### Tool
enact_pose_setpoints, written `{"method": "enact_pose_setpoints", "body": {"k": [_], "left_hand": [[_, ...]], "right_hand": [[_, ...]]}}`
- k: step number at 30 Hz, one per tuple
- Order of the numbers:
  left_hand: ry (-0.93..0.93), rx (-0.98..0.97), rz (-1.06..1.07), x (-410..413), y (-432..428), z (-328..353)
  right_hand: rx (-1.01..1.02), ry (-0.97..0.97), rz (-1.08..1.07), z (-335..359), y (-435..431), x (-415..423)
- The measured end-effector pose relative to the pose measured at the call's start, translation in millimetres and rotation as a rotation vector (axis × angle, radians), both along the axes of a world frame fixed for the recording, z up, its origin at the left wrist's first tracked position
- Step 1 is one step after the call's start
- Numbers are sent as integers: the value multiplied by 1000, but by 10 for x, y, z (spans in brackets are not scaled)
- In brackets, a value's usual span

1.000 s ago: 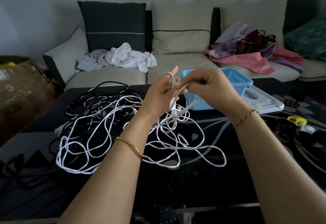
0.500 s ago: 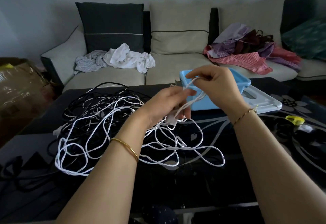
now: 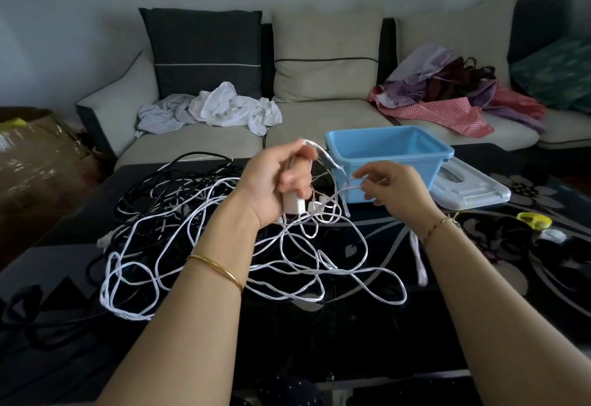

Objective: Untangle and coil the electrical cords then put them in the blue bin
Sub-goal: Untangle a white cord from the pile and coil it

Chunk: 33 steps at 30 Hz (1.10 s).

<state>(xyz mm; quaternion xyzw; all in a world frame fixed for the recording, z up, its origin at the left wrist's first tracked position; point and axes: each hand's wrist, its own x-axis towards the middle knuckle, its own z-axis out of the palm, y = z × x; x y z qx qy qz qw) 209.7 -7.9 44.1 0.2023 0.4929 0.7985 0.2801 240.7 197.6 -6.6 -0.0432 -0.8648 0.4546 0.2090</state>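
Observation:
A tangle of white cord (image 3: 224,271) and black cord (image 3: 150,188) lies on the dark glass table (image 3: 319,341). My left hand (image 3: 278,182) grips the white cord's plug end, the white plug block (image 3: 292,206) sticking out below my fingers and a cord loop running over the top. My right hand (image 3: 393,188) pinches a strand of the same white cord just right of it. The blue bin (image 3: 390,159) stands behind both hands, with nothing visible inside.
A pale bin lid (image 3: 470,188) lies right of the bin. A yellow item (image 3: 534,218) and dark objects sit at the table's right. A sofa with cushions and clothes piles (image 3: 224,108) runs behind. A cardboard box (image 3: 35,156) stands at left.
My left hand has closed round the plug end and lifted slightly. My right hand has dropped lower and moved right, drawing a strand of the white cord away from the left hand.

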Motion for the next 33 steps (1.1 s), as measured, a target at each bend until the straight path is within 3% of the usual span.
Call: {"method": "enact_pose_setpoints", "body": {"k": [2,4,9,11,12,14,16,17,20,24,28,33], "left_hand": [[-90,155,37,-24,-44,58],[-110,226,106,-50,-82,81],[-39,142,178,-36,-12,46],[18,45,170,-11,35,74],[43,-2,155,2,61,88],[56,-65,120,24,109,98],[24,-69,89,37,137,89],[-1,-48,67,40,141,85],[-92,63,-55,49,107,88],[-178,261,-142,67,60,80],[-220,526,-57,-2,54,81],[-49,423,214,-125,108,40]], "right_hand": [[-90,-77,-69,-148,67,-54],[-44,-170,-193,-301,188,-84],[269,-440,-385,-391,226,-37],[324,-387,-381,-299,122,-47],[272,-281,-335,-230,61,-54],[-77,-60,-136,-29,-100,-41],[-454,-25,153,158,-283,19],[-521,-51,260,198,-351,29],[-428,-43,346,176,-472,38],[-572,-90,349,133,-547,55],[-542,-275,509,144,-593,119],[-422,-471,710,255,-525,191]]}}
